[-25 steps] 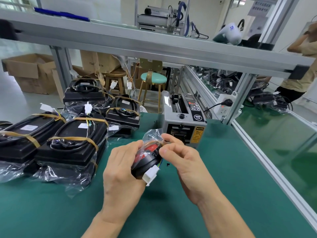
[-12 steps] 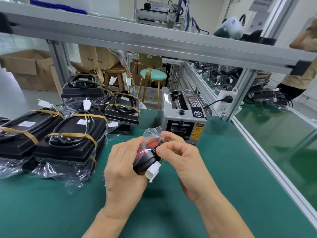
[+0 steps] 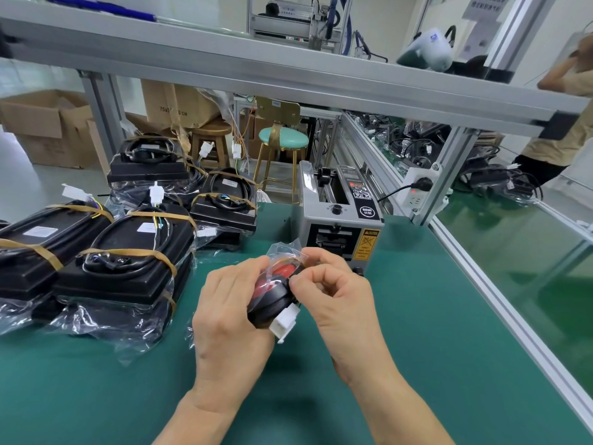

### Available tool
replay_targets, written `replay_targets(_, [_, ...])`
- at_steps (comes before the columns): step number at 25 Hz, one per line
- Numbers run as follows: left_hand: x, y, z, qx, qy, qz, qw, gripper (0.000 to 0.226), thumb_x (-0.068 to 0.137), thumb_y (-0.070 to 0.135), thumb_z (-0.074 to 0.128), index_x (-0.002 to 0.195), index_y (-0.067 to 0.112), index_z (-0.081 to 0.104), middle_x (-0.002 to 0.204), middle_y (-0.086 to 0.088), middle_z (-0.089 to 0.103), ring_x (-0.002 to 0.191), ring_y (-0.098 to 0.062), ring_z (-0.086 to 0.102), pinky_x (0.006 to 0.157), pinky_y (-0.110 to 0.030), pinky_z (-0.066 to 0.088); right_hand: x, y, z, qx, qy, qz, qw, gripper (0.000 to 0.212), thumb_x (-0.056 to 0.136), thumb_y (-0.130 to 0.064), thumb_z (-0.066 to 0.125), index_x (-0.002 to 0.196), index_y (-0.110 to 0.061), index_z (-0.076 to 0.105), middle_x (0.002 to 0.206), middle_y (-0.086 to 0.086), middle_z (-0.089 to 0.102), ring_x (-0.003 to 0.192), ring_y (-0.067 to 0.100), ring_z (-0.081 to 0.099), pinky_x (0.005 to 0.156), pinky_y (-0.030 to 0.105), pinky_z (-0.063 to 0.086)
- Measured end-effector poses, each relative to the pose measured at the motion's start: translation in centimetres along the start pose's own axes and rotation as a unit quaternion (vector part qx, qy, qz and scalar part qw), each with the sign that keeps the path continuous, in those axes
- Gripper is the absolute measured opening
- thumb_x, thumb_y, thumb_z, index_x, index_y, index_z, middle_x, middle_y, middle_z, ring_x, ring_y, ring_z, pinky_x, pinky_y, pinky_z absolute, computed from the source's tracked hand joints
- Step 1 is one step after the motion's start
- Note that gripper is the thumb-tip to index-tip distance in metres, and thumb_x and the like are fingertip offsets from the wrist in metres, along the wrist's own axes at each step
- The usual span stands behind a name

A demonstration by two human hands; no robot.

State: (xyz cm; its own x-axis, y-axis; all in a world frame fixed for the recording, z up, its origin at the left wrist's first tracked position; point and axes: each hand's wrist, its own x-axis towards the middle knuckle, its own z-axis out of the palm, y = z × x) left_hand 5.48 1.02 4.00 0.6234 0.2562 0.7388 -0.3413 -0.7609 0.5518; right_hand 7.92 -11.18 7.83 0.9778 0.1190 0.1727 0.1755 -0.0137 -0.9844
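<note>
A round black part with a red face (image 3: 272, 292) sits in a clear plastic bag, held above the green mat (image 3: 417, 332). My left hand (image 3: 231, 319) grips the part from the left side. My right hand (image 3: 333, 297) pinches the bag's plastic at the part's upper right edge. A white connector (image 3: 284, 324) sticks out below the part, between the two hands. The bag's loose top (image 3: 284, 248) stands up above my fingers.
A grey tape dispenser machine (image 3: 337, 216) stands just behind my hands. Several bagged black units with brown bands (image 3: 125, 252) are stacked at the left. An aluminium frame rail (image 3: 497, 297) runs along the right. A person (image 3: 561, 123) stands at the far right.
Both hands stay on the bagged part. The right hand's fingers have curled tighter on the plastic at the part's edge.
</note>
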Motion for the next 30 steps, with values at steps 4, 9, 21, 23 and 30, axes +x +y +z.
replay_targets(4, [-0.1, -0.1, 0.1, -0.001, 0.000, 0.001, 1.000, 0.046, 0.067, 0.012, 0.077, 0.110, 0.000, 0.066, 0.100, -0.005, 0.067, 0.091, -0.027, 0.058, 0.081, -0.037, 0.048, -0.1, 0.0, 0.1, 0.030, 0.002, 0.016, 0.999, 0.029, 0.078, -0.001, 0.068, 0.055, -0.017, 0.069, 0.110, -0.017, 0.063, 0.101, -0.005, 0.061, 0.087, 0.021, 0.046])
replay_targets(9, [0.0, -0.1, 0.2, -0.005, 0.007, 0.004, 1.000, 0.044, 0.069, 0.016, 0.076, 0.109, 0.002, 0.066, 0.099, -0.003, 0.067, 0.090, -0.025, 0.057, 0.080, -0.036, 0.048, -0.3, 0.4, 0.1, 0.007, 0.023, 0.006, 1.000, 0.030, 0.078, -0.002, 0.069, 0.053, -0.019, 0.067, 0.107, -0.017, 0.064, 0.100, 0.002, 0.062, 0.093, 0.032, 0.049])
replay_targets(21, [0.2, -0.1, -0.2, -0.045, 0.025, -0.035, 0.998, 0.048, 0.071, 0.027, 0.067, 0.112, 0.002, 0.065, 0.104, 0.006, 0.060, 0.097, -0.023, 0.055, 0.085, -0.029, 0.045, 0.2, 1.0, 1.4, 0.076, 0.004, 0.042, 0.996, 0.034, 0.079, -0.011, 0.074, 0.104, -0.029, 0.060, 0.106, -0.010, 0.066, 0.104, 0.003, 0.060, 0.088, 0.018, 0.048])
replay_targets(23, [0.2, -0.3, -0.6, -0.070, 0.020, -0.038, 0.997, 0.052, 0.065, 0.020, 0.073, 0.115, 0.011, 0.063, 0.107, 0.017, 0.056, 0.097, -0.021, 0.057, 0.086, -0.023, 0.045, 0.1, 1.1, 1.1, 0.016, -0.043, 0.021, 0.999, 0.047, 0.066, -0.022, 0.079, 0.107, -0.034, 0.059, 0.109, -0.015, 0.064, 0.106, -0.001, 0.059, 0.091, 0.016, 0.047])
replay_targets(30, [0.6, -2.5, -1.3, -0.403, 0.042, -0.199, 0.892, 0.069, 0.043, 0.013, 0.088, 0.107, 0.028, 0.069, 0.101, 0.002, 0.072, 0.093, -0.014, 0.068, 0.084, -0.025, 0.054, 1.9, 2.0, -3.2, -0.205, -0.187, 0.032, 0.960, 0.108, 0.056, -0.038, 0.088, 0.145, -0.041, 0.028, 0.146, -0.019, 0.037, 0.139, 0.000, 0.029, 0.117, 0.033, 0.023])
